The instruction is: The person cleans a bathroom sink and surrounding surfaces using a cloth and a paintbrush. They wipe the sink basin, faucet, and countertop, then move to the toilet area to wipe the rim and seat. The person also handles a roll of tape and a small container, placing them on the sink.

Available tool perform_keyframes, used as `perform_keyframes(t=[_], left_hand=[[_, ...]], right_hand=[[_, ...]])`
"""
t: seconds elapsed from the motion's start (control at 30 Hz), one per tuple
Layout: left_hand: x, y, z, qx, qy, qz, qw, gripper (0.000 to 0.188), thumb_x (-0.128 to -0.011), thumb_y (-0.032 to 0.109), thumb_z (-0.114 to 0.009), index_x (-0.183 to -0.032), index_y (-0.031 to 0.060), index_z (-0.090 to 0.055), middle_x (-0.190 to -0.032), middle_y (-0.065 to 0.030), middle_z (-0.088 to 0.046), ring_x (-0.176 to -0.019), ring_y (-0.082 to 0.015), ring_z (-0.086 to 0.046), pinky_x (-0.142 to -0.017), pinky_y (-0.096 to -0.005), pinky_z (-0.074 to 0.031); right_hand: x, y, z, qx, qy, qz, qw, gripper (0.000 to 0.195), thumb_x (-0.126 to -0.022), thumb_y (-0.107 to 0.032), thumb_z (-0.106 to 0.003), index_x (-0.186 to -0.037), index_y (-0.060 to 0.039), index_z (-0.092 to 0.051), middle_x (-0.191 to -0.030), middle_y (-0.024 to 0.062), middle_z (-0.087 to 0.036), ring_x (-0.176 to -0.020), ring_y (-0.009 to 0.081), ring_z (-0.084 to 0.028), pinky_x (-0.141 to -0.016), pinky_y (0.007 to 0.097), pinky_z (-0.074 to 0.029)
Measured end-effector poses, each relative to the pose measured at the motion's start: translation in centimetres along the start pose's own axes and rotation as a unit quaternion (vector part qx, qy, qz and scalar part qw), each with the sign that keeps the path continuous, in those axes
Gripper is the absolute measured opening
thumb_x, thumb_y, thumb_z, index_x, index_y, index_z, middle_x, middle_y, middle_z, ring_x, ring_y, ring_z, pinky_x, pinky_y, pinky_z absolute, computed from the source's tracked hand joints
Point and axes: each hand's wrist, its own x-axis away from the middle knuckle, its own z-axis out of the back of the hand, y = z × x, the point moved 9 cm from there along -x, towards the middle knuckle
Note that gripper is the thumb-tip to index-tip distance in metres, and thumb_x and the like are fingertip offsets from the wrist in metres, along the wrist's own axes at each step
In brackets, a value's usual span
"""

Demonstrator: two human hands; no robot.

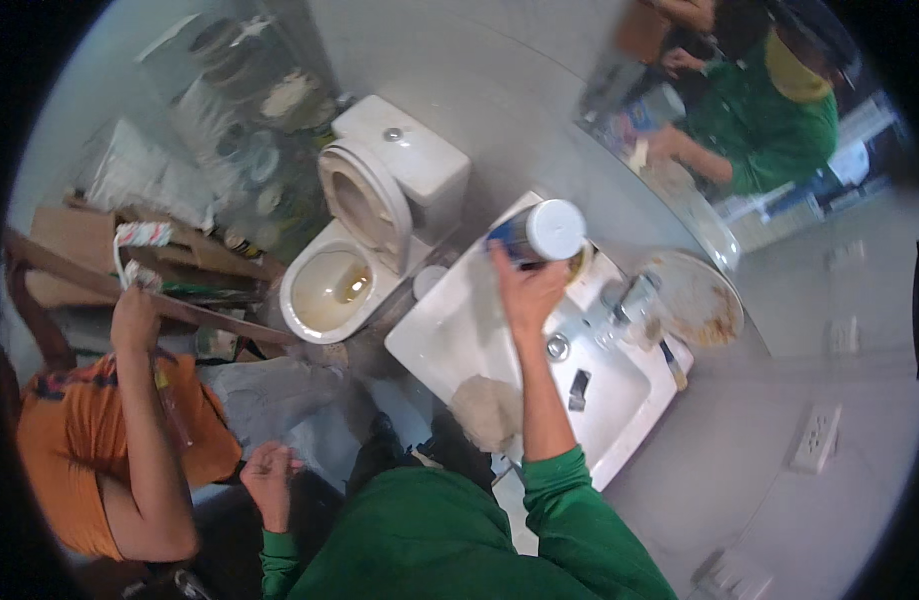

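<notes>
My right hand [533, 289] holds a canister [555, 229] with a white lid and a blue label, above the back left corner of the white washbasin [617, 390]. Low in the view, my left hand [268, 469] hangs beside my body with its fingers curled; whether it holds something small I cannot tell. A beige cloth [486, 412] lies over the basin's near rim. Inside the basin is a small dark piece [579, 390] near the drain. A round stained lid or plate [692, 300] stands behind the faucet [638, 298], and a brush [673, 366] lies on the rim.
A toilet [328, 289] with its seat raised stands left of the basin. At left a person in an orange shirt [114, 450] holds a white item near a wooden frame [212, 319]. Bags and cardboard [73, 247] fill the back left. A mirror [737, 135] hangs above the basin.
</notes>
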Motion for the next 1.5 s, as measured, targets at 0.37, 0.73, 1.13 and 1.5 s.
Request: perform_keyframes(t=[0.37,0.73,1.13,1.5], left_hand=[[4.5,11.5,-14.4,-0.245,-0.345,-0.501,0.755,0.071,-0.061,0.02,-0.081,-0.122,-0.0044,-0.052,-0.115,-0.0202,-0.061,-0.104,-0.0387,-0.06,-0.09,-0.0453,-0.045],[10.8,1.1,-14.4,-0.219,-0.59,-0.485,0.608,0.076,-0.056,0.033,-0.088,-0.118,0.0045,-0.054,-0.109,-0.0136,-0.061,-0.1,-0.0337,-0.059,-0.087,-0.0429,-0.044],[11.3,1.5,-24.2,-0.252,-0.522,-0.48,0.658,0.061,-0.076,0.033,-0.078,-0.124,0.0012,-0.057,-0.12,-0.018,-0.059,-0.113,-0.037,-0.055,-0.097,-0.0467,-0.043],[7.9,-1.0,-32.9,-0.285,-0.397,-0.65,0.582,0.031,-0.073,0.012,-0.07,-0.104,0.0082,-0.066,-0.103,-0.0109,-0.059,-0.095,-0.0302,-0.055,-0.081,-0.0426,-0.043]], right_hand=[[25.9,-10.2,2.4,-0.122,-0.33,-0.122,0.928,0.072,-0.065,-0.039,-0.085,-0.122,-0.0077,-0.054,-0.111,0.0162,-0.061,-0.102,0.034,-0.063,-0.084,0.0432,-0.052],[37.5,-6.4,13.5,-0.067,-0.167,-0.246,0.952,0.069,-0.061,-0.026,-0.086,-0.121,-0.0086,-0.057,-0.104,0.0142,-0.067,-0.097,0.0245,-0.067,-0.086,0.0358,-0.052],[45.2,2.2,26.2,-0.069,0.12,-0.355,0.925,0.063,-0.062,-0.018,-0.086,-0.114,0.0024,-0.058,-0.098,0.0116,-0.068,-0.091,0.0182,-0.064,-0.084,0.0324,-0.051],[46.3,10.3,32.6,-0.003,0.092,-0.357,0.93,0.063,-0.062,-0.021,-0.087,-0.113,0.0001,-0.058,-0.097,0.0111,-0.068,-0.089,0.0193,-0.066,-0.083,0.0327,-0.052]])
